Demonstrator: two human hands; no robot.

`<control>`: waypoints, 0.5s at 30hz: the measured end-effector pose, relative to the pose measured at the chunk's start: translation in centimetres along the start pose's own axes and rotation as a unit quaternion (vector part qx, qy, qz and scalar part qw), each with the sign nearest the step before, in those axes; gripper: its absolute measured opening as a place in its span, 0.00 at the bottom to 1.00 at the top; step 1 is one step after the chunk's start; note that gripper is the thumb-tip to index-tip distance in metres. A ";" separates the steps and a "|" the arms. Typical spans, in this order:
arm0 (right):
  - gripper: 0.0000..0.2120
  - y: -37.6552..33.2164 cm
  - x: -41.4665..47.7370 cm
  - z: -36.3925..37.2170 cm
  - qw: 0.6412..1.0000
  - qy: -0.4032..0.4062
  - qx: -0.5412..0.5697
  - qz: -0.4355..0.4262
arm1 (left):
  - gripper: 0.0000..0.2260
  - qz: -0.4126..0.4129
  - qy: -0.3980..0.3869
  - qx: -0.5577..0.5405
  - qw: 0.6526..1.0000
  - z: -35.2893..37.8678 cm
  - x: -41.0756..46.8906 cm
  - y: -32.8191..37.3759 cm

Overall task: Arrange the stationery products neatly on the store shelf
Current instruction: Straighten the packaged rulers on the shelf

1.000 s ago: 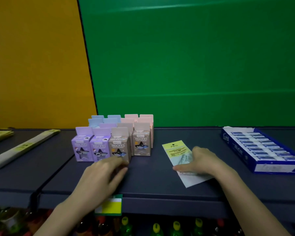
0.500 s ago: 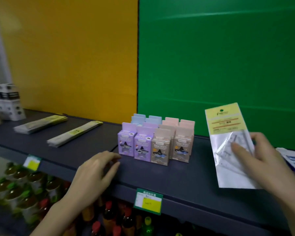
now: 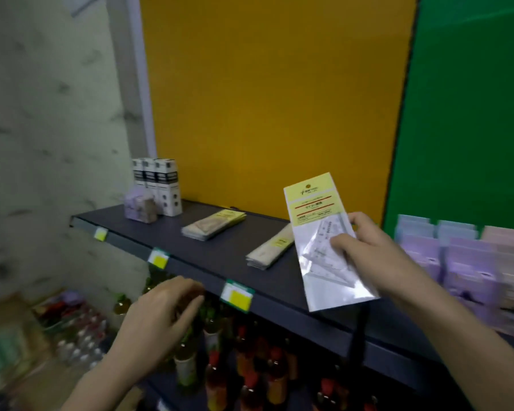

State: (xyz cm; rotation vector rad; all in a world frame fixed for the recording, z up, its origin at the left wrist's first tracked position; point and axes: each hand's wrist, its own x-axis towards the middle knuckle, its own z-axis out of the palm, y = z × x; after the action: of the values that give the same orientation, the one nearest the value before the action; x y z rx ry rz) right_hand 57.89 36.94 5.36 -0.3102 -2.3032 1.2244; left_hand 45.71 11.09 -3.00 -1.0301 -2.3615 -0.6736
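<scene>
Right hand [image 3: 368, 250] pinches ruler packet [image 3: 324, 241] above shelf [image 3: 208, 256]; left hand [image 3: 158, 318] loosely curled, empty.

Dark shelf [image 3: 220, 253] bearing packets [image 3: 214, 225], boxes [image 3: 164, 188]

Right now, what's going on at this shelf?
A person is stocking stationery. Their right hand pinches a clear plastic packet with a yellow header card and holds it up over the dark grey shelf. The left hand is loosely curled and empty, in front of the shelf edge and above the red-capped bottles below. Two flat stacks of similar yellow-labelled packets lie on the shelf to the left of the held one. Pastel purple and pink boxes stand to its right.
</scene>
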 end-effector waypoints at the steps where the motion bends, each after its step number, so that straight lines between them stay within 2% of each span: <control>1: 0.06 -0.3 0.9 2.1 1.000 -0.021 0.018 0.012 | 0.15 -0.008 0.000 0.005 1.000 -0.6 -0.3 -1.9; 7: 0.09 -3.1 6.5 13.1 0.988 -0.103 0.080 0.078 | 0.18 -0.058 0.004 -0.003 0.998 -3.0 -0.7 -12.2; 11: 0.05 -4.1 10.8 17.6 0.988 -0.092 0.073 0.097 | 0.18 -0.067 0.012 -0.011 0.998 -3.5 0.4 -17.0; 15: 0.09 -4.7 14.9 19.9 0.988 -0.065 0.081 0.117 | 0.17 -0.060 0.014 -0.026 0.998 -3.1 2.6 -21.0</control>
State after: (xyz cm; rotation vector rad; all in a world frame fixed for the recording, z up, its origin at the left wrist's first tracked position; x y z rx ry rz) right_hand 34.80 26.55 4.87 -0.4641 -2.3061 1.5812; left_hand 28.77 -1.97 -4.23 -0.8992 -2.4072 -0.7913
